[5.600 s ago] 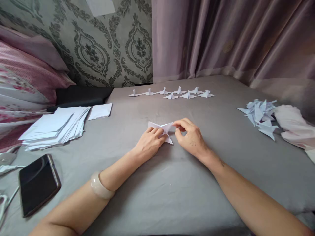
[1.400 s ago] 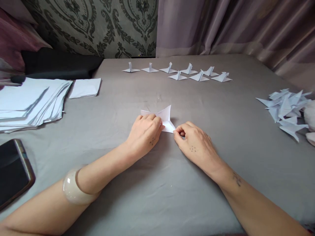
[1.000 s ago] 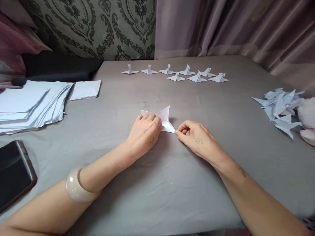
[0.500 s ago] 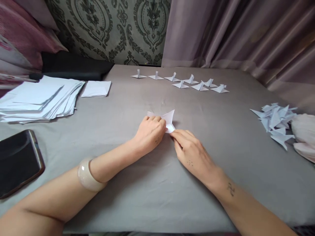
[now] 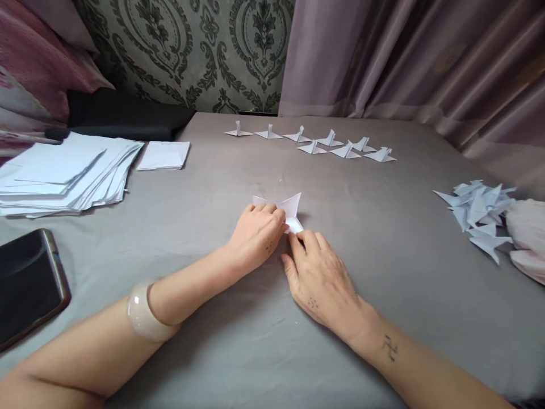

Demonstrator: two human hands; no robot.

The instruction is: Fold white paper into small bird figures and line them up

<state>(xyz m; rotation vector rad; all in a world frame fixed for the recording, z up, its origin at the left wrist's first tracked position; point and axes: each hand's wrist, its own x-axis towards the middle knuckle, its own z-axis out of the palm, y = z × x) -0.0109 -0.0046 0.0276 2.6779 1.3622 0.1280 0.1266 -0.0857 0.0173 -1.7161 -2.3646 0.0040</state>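
A partly folded white paper (image 5: pixel 292 208) lies at the middle of the table, its pointed corners spread. My left hand (image 5: pixel 259 234) is closed over its left part with curled fingers, hiding much of that side. At the near right edge, the index fingertip of my right hand (image 5: pixel 321 278) touches the paper. The thumb of that hand is spread away from the index finger, lower on the cloth. Several folded paper figures (image 5: pixel 313 147) with flat wings and upright middles stand in two rows beyond my hands.
Loose white sheets (image 5: pixel 63 176) are stacked at the left, beside a small squared paper stack (image 5: pixel 164 155). A phone (image 5: pixel 32 288) lies at the near left. Several folded papers (image 5: pixel 481 204) are heaped at the right, against a pale cloth (image 5: pixel 528 236). Curtains (image 5: pixel 361 57) hang behind the grey table.
My right hand has shifted slightly left and towards me, and its thumb has spread away from the index finger. My left hand stays on the paper. The view has moved a little.
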